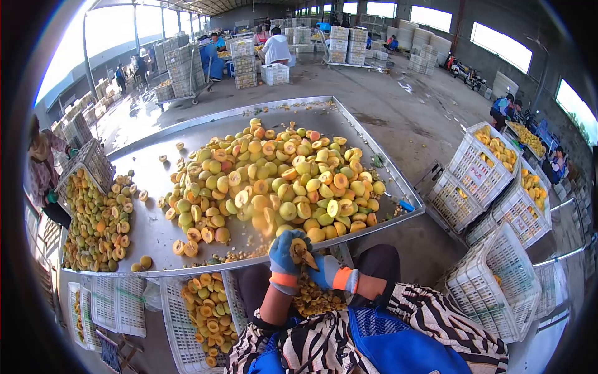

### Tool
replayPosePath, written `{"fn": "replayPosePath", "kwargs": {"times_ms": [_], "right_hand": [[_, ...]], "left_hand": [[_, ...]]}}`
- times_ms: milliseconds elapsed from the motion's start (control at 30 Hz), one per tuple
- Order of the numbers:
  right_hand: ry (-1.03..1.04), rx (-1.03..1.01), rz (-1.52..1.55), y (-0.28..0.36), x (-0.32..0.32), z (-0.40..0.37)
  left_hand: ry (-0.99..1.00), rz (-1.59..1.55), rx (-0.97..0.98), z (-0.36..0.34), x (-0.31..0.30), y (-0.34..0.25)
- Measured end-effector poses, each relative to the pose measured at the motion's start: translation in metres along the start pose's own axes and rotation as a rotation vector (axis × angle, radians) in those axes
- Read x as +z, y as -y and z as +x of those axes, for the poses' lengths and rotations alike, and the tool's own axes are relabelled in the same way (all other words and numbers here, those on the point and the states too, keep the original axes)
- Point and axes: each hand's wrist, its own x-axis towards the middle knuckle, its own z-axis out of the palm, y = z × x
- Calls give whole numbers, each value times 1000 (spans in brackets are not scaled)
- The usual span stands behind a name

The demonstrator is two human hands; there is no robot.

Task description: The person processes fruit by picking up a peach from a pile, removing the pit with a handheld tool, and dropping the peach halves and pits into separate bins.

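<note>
Both my hands wear blue gloves with orange cuffs and meet just past the near table edge. My left hand is wrapped round a halved peach, cut side toward me. My right hand is closed against the same fruit; whatever it grips is hidden by its fingers. In front of them, a large heap of yellow-green peach halves lies on the metal table. Below my hands, brownish-yellow scraps lie between my legs.
A white crate holding peach halves stands at lower left. Stacked crates and a tilted crate are at right. A person at far left tips a crate over a second heap. A blue object lies at the table's right corner.
</note>
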Motion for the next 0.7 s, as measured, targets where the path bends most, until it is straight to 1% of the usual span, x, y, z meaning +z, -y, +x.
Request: {"fn": "replayPosePath", "kwargs": {"times_ms": [33, 167, 200, 267, 300, 367, 400, 467, 500, 533, 567, 600, 633, 667, 700], "right_hand": [[65, 69, -40, 13, -13, 2], [5, 20, -57, 24, -21, 0], [0, 20, -57, 21, -18, -1], [-72, -100, -9, 15, -14, -4], [-74, -97, -7, 12, -12, -6], [-24, -70, -59, 13, -14, -8], [-25, -69, -59, 14, -16, -9], [88, 127, 38, 26, -19, -14], [85, 126, 35, 18, -7, -15], [32, 76, 50, 4, 15, -17], [-20, 28, 69, 4, 23, -20], [-17, 29, 73, 0, 26, -21], [149, 28, 142, 7, 17, -18], [314, 27, 211, 17, 7, -16], [315, 29, 214, 33, -8, -16]], "left_hand": [[-28, -273, -178, 1, -3, -6], [-20, -246, -170, -6, -10, -8], [39, 44, 1, -9, -12, -10], [155, 620, 345, -15, -12, -13], [157, 622, 343, -16, -12, -12], [48, 351, 17, -16, -9, -11], [49, 351, 16, -16, -5, -11], [-62, 292, -61, -21, 7, -12], [-56, 317, -17, -21, 8, -9], [-55, 314, -17, -21, 13, -8], [-50, 340, 10, -23, 17, -10], [-45, 369, 38, -25, 20, -13], [-47, 370, 36, -24, 23, -15], [-49, 284, -19, -23, 25, -16], [-52, 199, -75, -23, 26, -18]]}}
